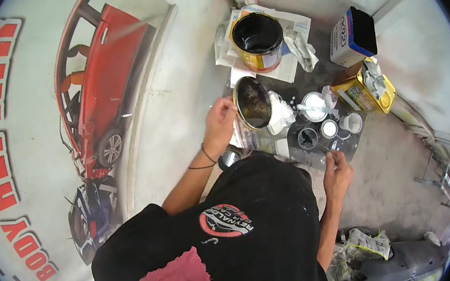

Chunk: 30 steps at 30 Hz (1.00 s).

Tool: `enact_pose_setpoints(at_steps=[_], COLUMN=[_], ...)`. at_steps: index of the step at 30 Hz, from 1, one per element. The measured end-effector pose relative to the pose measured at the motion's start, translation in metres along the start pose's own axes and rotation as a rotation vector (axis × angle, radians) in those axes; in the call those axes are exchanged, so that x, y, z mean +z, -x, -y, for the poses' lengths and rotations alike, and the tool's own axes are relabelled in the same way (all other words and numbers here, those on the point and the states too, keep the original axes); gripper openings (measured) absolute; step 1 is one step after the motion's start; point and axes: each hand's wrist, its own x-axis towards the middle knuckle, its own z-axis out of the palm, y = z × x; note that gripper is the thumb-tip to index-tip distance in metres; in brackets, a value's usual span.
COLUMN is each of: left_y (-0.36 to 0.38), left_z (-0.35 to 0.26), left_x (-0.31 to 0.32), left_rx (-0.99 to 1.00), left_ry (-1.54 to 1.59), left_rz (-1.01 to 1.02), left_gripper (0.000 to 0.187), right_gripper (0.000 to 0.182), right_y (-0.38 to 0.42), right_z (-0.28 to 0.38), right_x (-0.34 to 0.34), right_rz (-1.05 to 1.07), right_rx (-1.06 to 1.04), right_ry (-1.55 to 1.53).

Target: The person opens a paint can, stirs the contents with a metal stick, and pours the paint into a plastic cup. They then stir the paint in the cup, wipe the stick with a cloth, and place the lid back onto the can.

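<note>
My left hand (220,122) grips the rim of a round paint can lid (254,103), its face smeared dark, tilted up beside a crumpled white cloth (280,114). On the right, the fingers of my right hand (338,169) are pinched around a thin stick (323,147), which points to a clear plastic cup (307,139) with dark stuff inside. The stick's tip is too small to make out. Behind the lid stands a large open can (257,41), black paint coating its inside.
Newspaper (290,65) lies under the large can. Small white-topped tins (329,129) and another plastic cup (351,122) stand close to my right hand. Farther back are a yellow tin (358,94) and a white-and-blue container (350,44). A wall (176,108) borders the left.
</note>
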Motion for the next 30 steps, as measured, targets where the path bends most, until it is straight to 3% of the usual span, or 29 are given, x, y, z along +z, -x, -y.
enact_pose_setpoints(at_steps=[1, 6, 7, 8, 10, 13, 16, 17, 18, 21, 22, 23, 25, 26, 28, 30], left_y=[-0.006, -0.056, -0.07, -0.087, -0.125, -0.17, -0.196, -0.197, -0.198, -0.194, -0.2, -0.204, -0.2, -0.21, -0.246, -0.282], left_z=[-0.03, -0.176, -0.191, -0.192, -0.188, -0.13, -0.061, -0.05, -0.044, -0.08, -0.081, -0.079, -0.095, -0.087, -0.066, -0.039], left_x=[0.0, 0.023, 0.028, 0.034, 0.06, 0.086, 0.084, 0.082, 0.083, 0.087, 0.084, 0.081, 0.085, 0.082, 0.073, 0.057], left_rx=[0.01, 0.821, 0.956, 0.957, 1.276, 1.305, 1.188, 1.052, 0.914, 0.744, 0.772, 0.759, 0.666, 0.655, 0.475, 0.464], left_ry=[-0.002, -0.575, -0.698, -0.7, -0.972, -1.175, -1.438, -1.528, -1.611, -1.596, -1.549, -1.551, -1.634, -1.63, -1.524, -1.397], left_rz=[0.005, -0.018, -0.015, -0.016, -0.019, 0.032, 0.231, 0.28, 0.334, 0.367, 0.304, 0.316, 0.33, 0.342, 0.339, 0.383], left_gripper=[0.005, 0.005, 0.008, 0.008, 0.013, 0.014, 0.015, 0.018, 0.022, 0.033, 0.063, 0.063, 0.102, 0.102, 0.126, 0.126], right_gripper=[0.018, 0.019, 0.019, 0.019, 0.018, 0.017, 0.018, 0.018, 0.021, 0.023, 0.02, 0.02, 0.021, 0.021, 0.021, 0.021], right_y=[0.001, 0.004, 0.004, 0.004, 0.004, 0.006, 0.007, 0.005, 0.005, 0.012, 0.009, 0.008, 0.009, 0.008, 0.008, 0.008], right_z=[-0.002, -0.006, -0.006, -0.006, -0.005, -0.003, -0.006, -0.01, -0.017, -0.011, -0.004, -0.001, -0.001, -0.001, -0.001, 0.001], right_x=[0.001, 0.001, 0.001, 0.001, 0.001, 0.0, 0.0, 0.001, 0.001, 0.001, 0.001, 0.002, 0.001, 0.0, 0.001, 0.002], right_rz=[-0.011, -0.022, -0.027, -0.027, -0.017, -0.02, -0.026, -0.03, -0.021, -0.017, -0.032, -0.021, -0.031, -0.022, -0.011, -0.001], right_rx=[-0.024, -0.012, -0.01, -0.011, -0.011, -0.013, 0.017, 0.028, 0.003, 0.034, 0.055, 0.066, 0.021, 0.03, 0.034, 0.05], right_ry=[-0.004, 0.008, 0.015, 0.013, -0.039, -0.058, -0.06, -0.065, -0.051, -0.065, -0.096, -0.093, -0.059, -0.052, -0.068, -0.064])
